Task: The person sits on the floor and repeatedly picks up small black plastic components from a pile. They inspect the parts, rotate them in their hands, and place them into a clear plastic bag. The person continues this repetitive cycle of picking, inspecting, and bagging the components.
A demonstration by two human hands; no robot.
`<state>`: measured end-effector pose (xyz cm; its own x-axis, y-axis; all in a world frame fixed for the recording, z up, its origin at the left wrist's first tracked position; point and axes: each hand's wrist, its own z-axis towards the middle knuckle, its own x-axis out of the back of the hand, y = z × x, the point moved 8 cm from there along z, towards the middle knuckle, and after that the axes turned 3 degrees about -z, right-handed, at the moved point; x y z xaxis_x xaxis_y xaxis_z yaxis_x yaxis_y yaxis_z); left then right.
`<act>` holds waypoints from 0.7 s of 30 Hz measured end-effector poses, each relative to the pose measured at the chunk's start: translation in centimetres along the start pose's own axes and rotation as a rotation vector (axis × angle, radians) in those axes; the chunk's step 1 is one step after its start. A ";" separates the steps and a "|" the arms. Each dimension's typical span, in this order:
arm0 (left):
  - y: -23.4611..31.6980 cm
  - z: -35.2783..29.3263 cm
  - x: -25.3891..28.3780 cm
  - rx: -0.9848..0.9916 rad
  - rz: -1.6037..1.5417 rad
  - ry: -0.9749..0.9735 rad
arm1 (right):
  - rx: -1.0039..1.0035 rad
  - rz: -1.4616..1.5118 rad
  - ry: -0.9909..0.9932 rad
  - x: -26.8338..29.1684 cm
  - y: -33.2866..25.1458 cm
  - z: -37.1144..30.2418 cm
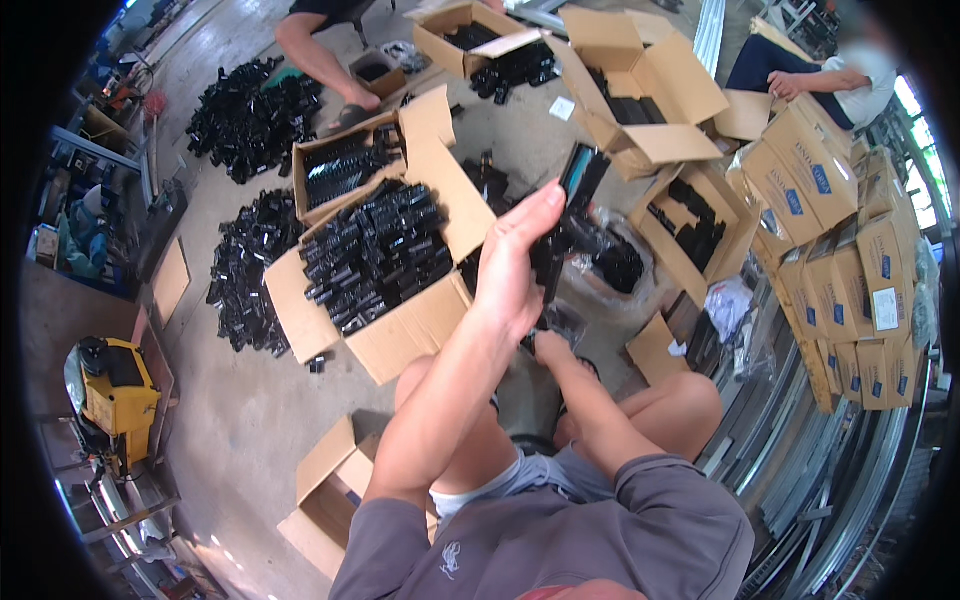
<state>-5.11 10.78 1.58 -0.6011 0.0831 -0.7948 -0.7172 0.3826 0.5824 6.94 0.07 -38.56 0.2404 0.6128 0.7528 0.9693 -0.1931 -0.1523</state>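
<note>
My left hand [512, 255] is raised in front of me, its thumb against a glossy black channel-shaped piece [583, 178]. The fingers on the far side are partly hidden, but they appear closed round the piece. Lower, between my knees, my right hand [551, 347] is closed; what it grips is too small and dark to make out. Just beyond the hands, more black parts [618, 262] lie in a clear plastic bag. To the left of my left hand, an open cardboard box [405, 330] is heaped with similar black pieces [375, 255].
Loose black pieces form piles [250, 270] on the floor at left. Further open cartons [655, 150] stand ahead, and stacked closed cartons [815, 190] at right beside long metal profiles [790, 450]. Two other people sit nearby, one person's leg [320, 60] at the top. A yellow machine [120, 400] stands left.
</note>
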 end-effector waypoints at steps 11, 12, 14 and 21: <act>0.7 0.4 0.5 -0.057 -0.016 0.013 | 0.408 0.320 0.427 14.4 -1.9 1.0; 0.6 0.5 0.2 -0.073 0.000 0.010 | 0.446 0.335 0.469 18.6 -1.5 0.0; 0.0 0.7 -0.4 -0.086 0.014 -0.011 | 0.395 0.340 0.807 26.7 0.4 -2.7; 0.5 0.5 0.5 -0.229 0.177 0.046 | 0.588 1.330 0.638 40.0 -4.3 -21.2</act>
<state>-5.57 11.42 1.39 -0.7355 0.0867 -0.6719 -0.6575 0.1476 0.7388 11.28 9.16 5.73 0.9833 -0.1819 -0.0033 0.0147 0.0976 -0.9951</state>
